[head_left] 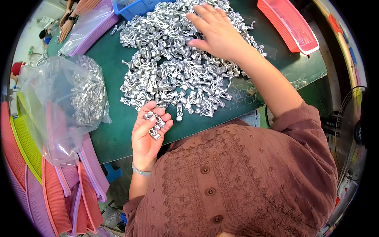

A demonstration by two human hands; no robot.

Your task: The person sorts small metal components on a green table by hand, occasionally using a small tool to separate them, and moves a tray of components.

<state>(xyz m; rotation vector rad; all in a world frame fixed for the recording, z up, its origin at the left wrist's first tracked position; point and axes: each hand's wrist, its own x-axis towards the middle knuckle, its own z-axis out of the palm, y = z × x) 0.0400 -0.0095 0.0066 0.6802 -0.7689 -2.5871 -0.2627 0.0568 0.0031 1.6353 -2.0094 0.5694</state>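
Fingers (162, 120) of left hand (147, 136) clasp small silver metal clips (154, 126); right hand (219, 33), fingers spread, rests at 1 o'clock on heaped silver metal clips (173, 67).

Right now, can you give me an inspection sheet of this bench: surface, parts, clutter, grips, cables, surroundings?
Surface: green table, bare along its near edge.
Job's things: big heap of small silver metal parts across the middle of the table.
Clutter: clear plastic bag part-filled with the same parts at left; purple tray, blue bin and red tray along the far side; stacked coloured trays at lower left.
Grips: left hand palm up, fingers curled round a few metal parts; right hand spread flat on the heap.
Cables: nothing seen.
Surroundings: fan at right; another person's hands at far left.
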